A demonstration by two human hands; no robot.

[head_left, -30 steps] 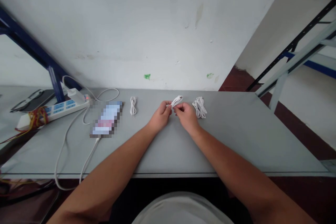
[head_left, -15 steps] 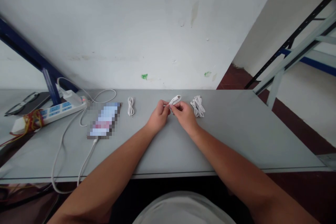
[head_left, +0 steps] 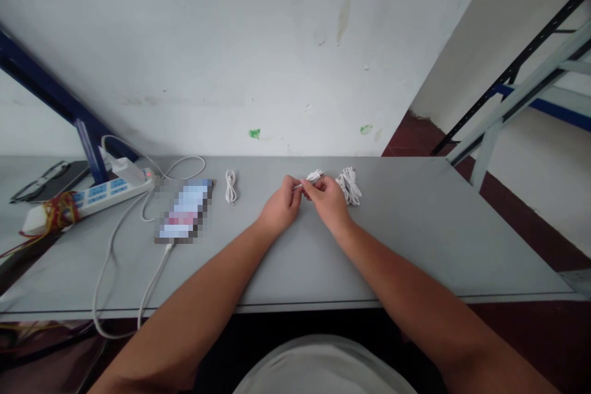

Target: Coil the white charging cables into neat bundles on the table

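A coiled white charging cable (head_left: 314,176) is held between my two hands above the grey table (head_left: 295,258). My right hand (head_left: 329,197) pinches the bundle, with loops and an end sticking out past the fingertips. My left hand (head_left: 281,203) is closed on a part of the same cable, just left of the bundle; the fingers hide most of that part. Close to the right hand lie more bundled white cables (head_left: 351,186). Another single bundled cable (head_left: 231,187) rests on the table to the left of my left hand.
On the left, a phone (head_left: 184,209) is plugged into a white cord. Behind it lies a power strip (head_left: 104,191) with a charger (head_left: 127,171) in it, and a dark notebook with glasses (head_left: 48,181). A wall stands along the table's back; metal shelving (head_left: 503,104) rises at the right.
The cable bundle has turned and shifted slightly right in my hands, and my fingers now cover more of it. The right hand has moved a little to the right.
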